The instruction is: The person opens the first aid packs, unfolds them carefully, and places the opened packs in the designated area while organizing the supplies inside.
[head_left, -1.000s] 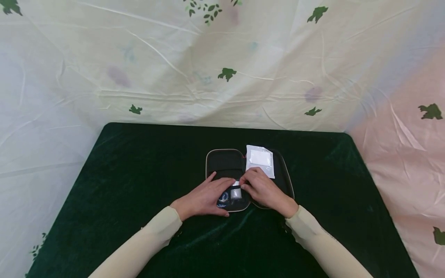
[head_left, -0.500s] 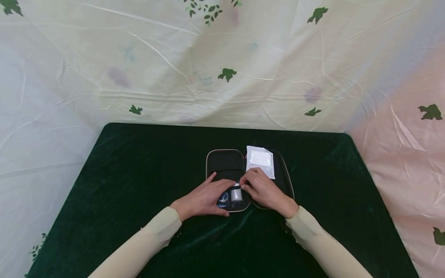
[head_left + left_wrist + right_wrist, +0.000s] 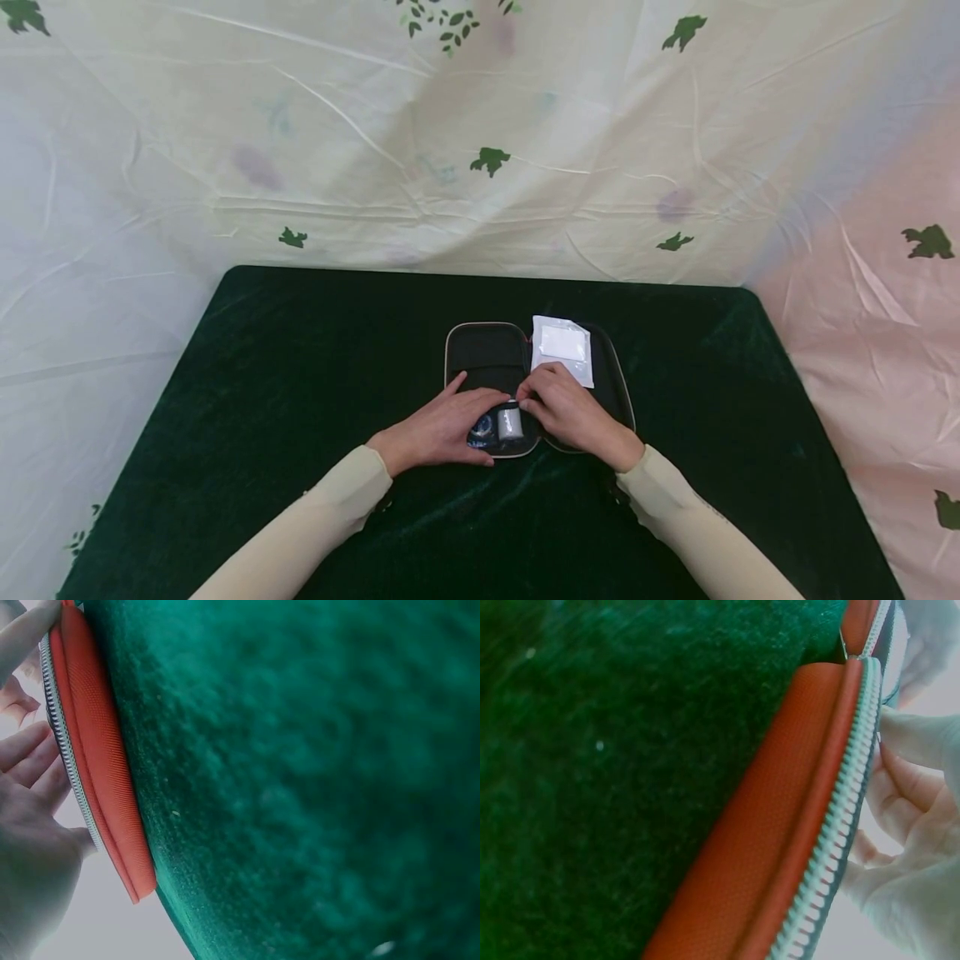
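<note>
An unzipped case point(image 3: 486, 346) lies spread out, dark inside, with a red-orange shell point(image 3: 101, 742) and pale zip. My left hand point(image 3: 442, 423) rests with outstretched fingers across its left half, thumb by the near edge. Its fingertips reach the far end of a white wrapped roll point(image 3: 510, 425), which passes beneath a dark elastic strap point(image 3: 510, 406). At the roll's upper right, my right hand point(image 3: 566, 406) has thumb and forefinger together, apparently pinching the strap; the fingertips are partly hidden. Left of the roll sits a dark blue packaged item point(image 3: 483, 427), partly covered by my left hand.
A flat white packet point(image 3: 562, 343) lies on the case's right half, beyond my right hand. The case stands on a table with a dark green velvet cloth point(image 3: 337, 333). A pale printed curtain point(image 3: 420, 200) hangs behind and along the sides.
The white roll has slid a little toward me beneath the strap, so less of it shows on the far side. Both hands stay nearly still.
</note>
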The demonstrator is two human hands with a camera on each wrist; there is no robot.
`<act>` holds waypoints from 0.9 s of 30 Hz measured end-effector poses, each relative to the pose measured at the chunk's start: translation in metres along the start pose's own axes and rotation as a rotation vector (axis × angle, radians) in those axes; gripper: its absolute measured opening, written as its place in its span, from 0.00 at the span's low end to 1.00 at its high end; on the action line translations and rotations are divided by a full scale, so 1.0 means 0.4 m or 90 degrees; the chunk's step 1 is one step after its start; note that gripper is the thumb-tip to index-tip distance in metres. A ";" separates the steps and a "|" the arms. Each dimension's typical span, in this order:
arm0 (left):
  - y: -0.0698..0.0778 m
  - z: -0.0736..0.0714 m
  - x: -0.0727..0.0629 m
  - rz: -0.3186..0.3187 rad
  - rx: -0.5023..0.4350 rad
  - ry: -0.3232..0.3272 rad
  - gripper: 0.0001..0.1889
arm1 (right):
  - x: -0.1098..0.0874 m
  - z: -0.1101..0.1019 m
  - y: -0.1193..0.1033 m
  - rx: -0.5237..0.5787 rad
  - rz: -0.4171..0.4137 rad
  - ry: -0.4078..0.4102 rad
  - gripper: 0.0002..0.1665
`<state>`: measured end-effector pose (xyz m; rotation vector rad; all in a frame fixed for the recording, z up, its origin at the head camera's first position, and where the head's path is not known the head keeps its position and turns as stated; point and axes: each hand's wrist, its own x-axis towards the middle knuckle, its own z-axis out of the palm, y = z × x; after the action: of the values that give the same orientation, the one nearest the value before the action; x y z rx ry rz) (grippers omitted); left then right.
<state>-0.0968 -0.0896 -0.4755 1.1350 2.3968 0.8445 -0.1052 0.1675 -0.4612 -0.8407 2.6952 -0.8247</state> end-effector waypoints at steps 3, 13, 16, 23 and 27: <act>-0.001 -0.001 0.000 0.003 -0.005 0.001 0.44 | 0.000 0.000 0.000 -0.001 0.001 0.000 0.04; -0.002 -0.003 0.002 0.009 -0.016 -0.006 0.44 | -0.001 0.000 0.000 -0.005 0.003 0.001 0.04; 0.000 -0.004 0.000 0.009 -0.019 -0.010 0.44 | -0.002 0.000 0.000 -0.008 0.002 0.003 0.04; 0.006 -0.001 -0.007 0.007 0.045 -0.017 0.45 | -0.008 0.001 0.000 -0.026 -0.024 0.014 0.05; 0.017 0.000 -0.012 -0.004 0.098 -0.032 0.48 | -0.019 -0.005 0.000 -0.027 -0.037 0.034 0.06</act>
<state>-0.0897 -0.0898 -0.4708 1.1891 2.4577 0.6301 -0.0998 0.1727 -0.4593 -0.9232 2.7563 -0.8161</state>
